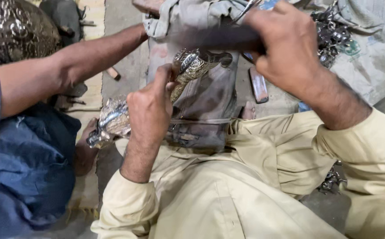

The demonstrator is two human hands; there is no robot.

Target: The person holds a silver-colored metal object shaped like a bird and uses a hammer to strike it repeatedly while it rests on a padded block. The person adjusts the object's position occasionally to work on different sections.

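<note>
My left hand (150, 106) grips an ornate, embossed metal piece (188, 66) of silver and brass colour, which rests against a worn, dark block wrapped in cloth (210, 97) between my knees. My right hand (285, 48) is closed around a dark long tool (214, 39) that is blurred by motion and held across the top of the metal piece. Both my sleeves and my lap are in pale beige cloth.
A person in blue (24, 146) sits at the left, one bare arm (68, 66) reaching across to the cloth at the top. A large embossed metal vessel (15, 26) stands top left. Small shiny metal parts (332, 33) lie on sacking at the right.
</note>
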